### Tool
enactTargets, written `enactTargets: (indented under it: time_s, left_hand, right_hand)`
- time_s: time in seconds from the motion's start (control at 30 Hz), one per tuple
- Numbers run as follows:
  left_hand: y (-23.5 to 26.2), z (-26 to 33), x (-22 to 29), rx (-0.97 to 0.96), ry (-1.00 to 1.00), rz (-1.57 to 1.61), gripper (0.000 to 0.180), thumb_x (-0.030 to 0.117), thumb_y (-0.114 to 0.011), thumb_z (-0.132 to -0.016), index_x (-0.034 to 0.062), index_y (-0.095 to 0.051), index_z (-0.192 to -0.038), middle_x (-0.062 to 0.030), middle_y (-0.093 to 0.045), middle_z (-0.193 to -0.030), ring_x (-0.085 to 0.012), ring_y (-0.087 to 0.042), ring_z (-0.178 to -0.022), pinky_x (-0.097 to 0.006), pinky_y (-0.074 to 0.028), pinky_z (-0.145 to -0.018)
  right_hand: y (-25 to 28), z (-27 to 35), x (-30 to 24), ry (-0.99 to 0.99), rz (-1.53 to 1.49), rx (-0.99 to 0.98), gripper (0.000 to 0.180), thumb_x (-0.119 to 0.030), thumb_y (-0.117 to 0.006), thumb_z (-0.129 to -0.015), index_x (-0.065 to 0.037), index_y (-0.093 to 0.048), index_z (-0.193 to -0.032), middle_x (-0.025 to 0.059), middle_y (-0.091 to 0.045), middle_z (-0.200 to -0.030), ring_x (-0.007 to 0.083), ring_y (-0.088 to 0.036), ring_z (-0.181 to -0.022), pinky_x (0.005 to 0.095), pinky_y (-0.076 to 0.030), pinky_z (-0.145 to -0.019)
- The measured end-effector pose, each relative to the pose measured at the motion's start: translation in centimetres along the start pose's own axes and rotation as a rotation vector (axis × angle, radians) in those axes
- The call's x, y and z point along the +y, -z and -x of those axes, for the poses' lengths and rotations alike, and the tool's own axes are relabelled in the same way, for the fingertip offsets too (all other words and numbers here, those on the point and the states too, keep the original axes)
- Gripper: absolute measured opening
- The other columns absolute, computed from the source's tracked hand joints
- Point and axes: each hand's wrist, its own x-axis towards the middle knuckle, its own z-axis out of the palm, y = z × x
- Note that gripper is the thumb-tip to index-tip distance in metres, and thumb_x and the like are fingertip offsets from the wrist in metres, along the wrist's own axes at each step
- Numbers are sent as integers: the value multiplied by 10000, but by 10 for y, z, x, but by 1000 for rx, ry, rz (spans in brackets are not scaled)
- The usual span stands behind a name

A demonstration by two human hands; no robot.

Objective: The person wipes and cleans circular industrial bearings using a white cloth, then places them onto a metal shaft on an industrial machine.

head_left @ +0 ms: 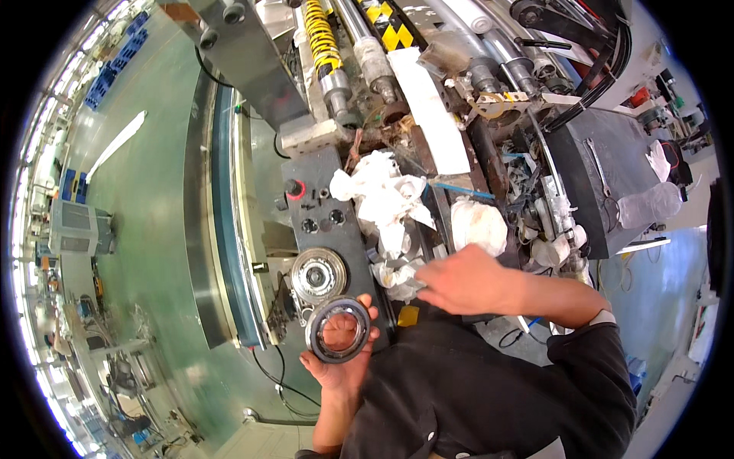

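Closest to me, my left hand (342,359) grips the bearing ring (338,330), already off the round hub (318,275); my right hand (466,279), open, reaches for crumpled rags (386,199), so wiping remains.

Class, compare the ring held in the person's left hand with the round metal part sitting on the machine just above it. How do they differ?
The bearing ring is open in the middle, so the left hand shows through; the round metal hub is filled, with a solid centre. The bearing ring is dark-rimmed and held in the palm; the round metal hub is bright silver and rests on the machine, untouched. Both are circular, metallic and of similar width.
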Motion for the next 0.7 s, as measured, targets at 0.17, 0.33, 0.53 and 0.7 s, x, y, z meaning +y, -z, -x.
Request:
enactTargets:
  time_s: [0.17, 0.33, 0.53, 0.7]
  left_hand:
    - [8, 2, -3, -50, -12, 39, 973, 730, -670, -588, 82, -451, -1281, -179, -503, -1261, -285, -547, -1052, -339, -490, -772]
    - [5, 3, -2, -52, 41, -10, 986, 742, -677, -563, 84, -464, -1265, -178, -496, -1271, -280, -548, -1058, -354, -486, -784]
    - [8, 2, -1, -67, 24, -25, 962, 746, -663, -577, 107, -471, -1270, -172, -503, -1270, -280, -544, -1067, -342, -489, -785]
    - [12, 4, -6, -49, 58, -16, 937, 749, -647, -595, 126, -472, -1273, -172, -494, -1280, -275, -541, -1070, -339, -487, -785]
  right_hand:
    - [-76, 20, -4, 142, 272, -253, 199, -157, -595, -749, 5, -599, -866, 131, -619, -783, 228, -633, -621, 344, -479, -463]
    - [-112, 14, -6, 98, 437, -127, 258, -136, -615, -712, 15, -654, -918, 158, -627, -863, 209, -629, -708, 314, -489, -494]
    - [-109, -1, 5, 241, 402, -324, 145, -131, -596, -697, -21, -679, -742, 144, -608, -826, 251, -635, -687, 368, -500, -496]
    - [-104, -12, 25, 415, 385, -391, 90, -151, -624, -699, -99, -695, -719, 38, -651, -794, 221, -656, -711, 345, -508, -527]
